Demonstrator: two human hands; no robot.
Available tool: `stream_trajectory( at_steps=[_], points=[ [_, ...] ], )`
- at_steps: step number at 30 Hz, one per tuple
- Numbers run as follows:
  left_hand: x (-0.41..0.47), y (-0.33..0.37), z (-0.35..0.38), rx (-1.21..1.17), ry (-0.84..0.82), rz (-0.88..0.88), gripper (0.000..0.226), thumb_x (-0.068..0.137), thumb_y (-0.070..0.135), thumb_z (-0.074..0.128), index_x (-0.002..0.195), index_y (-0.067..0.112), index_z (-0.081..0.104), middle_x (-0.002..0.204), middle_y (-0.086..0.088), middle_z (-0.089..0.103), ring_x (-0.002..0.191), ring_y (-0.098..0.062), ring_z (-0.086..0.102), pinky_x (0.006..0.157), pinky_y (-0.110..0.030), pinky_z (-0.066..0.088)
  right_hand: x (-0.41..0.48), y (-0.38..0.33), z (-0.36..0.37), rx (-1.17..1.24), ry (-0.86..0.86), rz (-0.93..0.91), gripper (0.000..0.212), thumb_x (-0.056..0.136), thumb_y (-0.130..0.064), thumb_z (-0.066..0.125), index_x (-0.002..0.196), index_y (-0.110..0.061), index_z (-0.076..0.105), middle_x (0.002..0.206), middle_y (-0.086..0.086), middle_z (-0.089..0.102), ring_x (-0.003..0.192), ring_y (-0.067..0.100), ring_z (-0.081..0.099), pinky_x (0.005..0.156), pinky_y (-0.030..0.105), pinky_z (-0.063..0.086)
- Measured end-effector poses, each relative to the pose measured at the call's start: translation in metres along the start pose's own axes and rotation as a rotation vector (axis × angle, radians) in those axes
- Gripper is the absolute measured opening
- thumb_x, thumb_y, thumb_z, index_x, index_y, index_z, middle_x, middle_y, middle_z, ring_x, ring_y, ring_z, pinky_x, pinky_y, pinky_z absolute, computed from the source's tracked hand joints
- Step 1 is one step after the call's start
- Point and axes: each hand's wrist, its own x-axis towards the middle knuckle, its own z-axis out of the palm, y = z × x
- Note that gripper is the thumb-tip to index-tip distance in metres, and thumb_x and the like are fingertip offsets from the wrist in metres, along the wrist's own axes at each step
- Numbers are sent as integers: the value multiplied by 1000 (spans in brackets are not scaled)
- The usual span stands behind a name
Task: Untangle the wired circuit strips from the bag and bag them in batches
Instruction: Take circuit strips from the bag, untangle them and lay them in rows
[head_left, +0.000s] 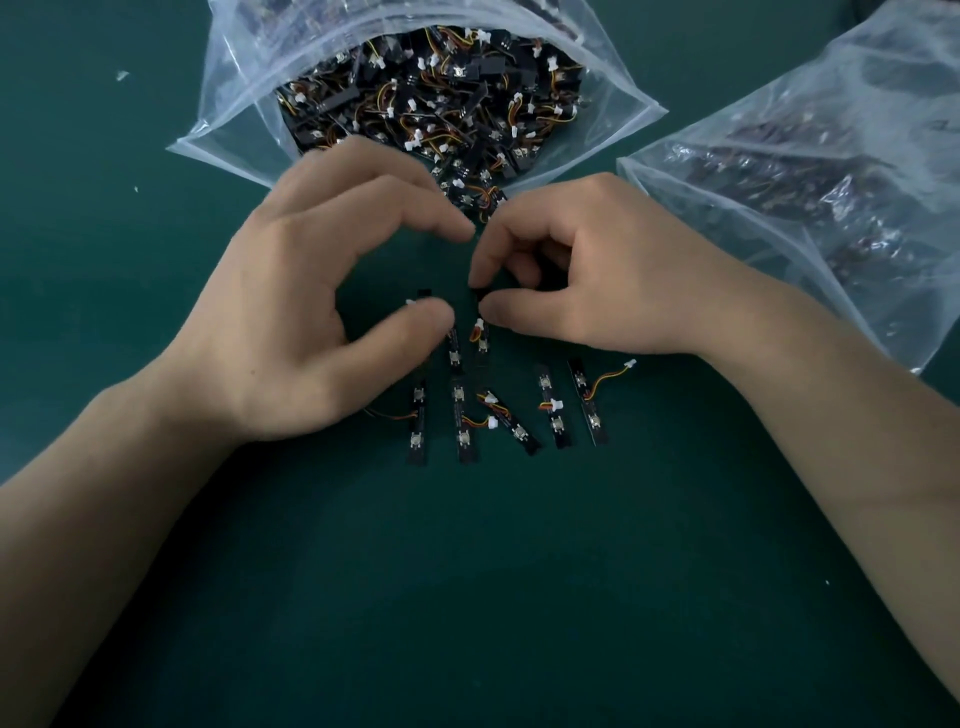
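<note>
An open clear bag (249, 67) at the top centre holds a tangled heap of black circuit strips (441, 98) with orange-yellow wires and white plugs. Several loose strips (550, 413) lie in a rough row on the green table below my hands. My right hand (587, 270) pinches the top end of one strip (480, 340) between thumb and forefinger. My left hand (322, 291) has its thumb pressing on another strip (453, 353), with a white plug just beside the thumb tip; its other fingers arch above without holding anything I can see.
A second clear bag (841, 171) with dark strips inside lies at the right, its mouth toward the centre. The green table (467, 597) stretches toward me below the row. Small white scraps (122, 75) sit at the far left.
</note>
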Motion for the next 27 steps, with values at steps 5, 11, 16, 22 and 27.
stream_trajectory(
  at_steps=[5,11,16,22,27],
  points=[
    [-4,8,7,82,-86,88,79,72,50,77,144,23,56,158,0,41,135,-26,39,114,-51,31,-1,0,-1,39,7,16,9,86,-32,80,94,-31,75,69,-11,61,64,1,58,60,11,37],
    [-3,5,13,121,-4,58,98,67,50,85,153,26,45,164,0,31,133,-16,32,112,-48,32,-1,1,-1,65,12,27,10,85,-33,81,92,-33,74,67,-12,61,62,2,58,60,10,38],
    [-2,3,11,79,12,49,92,74,58,83,152,27,45,163,-3,34,139,-29,40,112,-38,27,0,1,1,56,15,23,9,85,-35,79,90,-37,72,68,-11,62,62,3,58,59,10,37],
    [-3,5,12,51,2,25,93,74,69,80,151,28,47,163,1,35,137,-26,39,117,-50,31,0,1,1,52,23,21,9,84,-35,80,91,-35,73,69,-10,63,61,2,58,59,10,37],
    [-2,3,11,47,-8,8,94,71,73,80,150,32,48,162,2,35,138,-27,40,117,-50,31,1,1,1,47,22,15,9,85,-35,80,92,-34,74,69,-11,62,61,1,57,59,10,37]
  ],
)
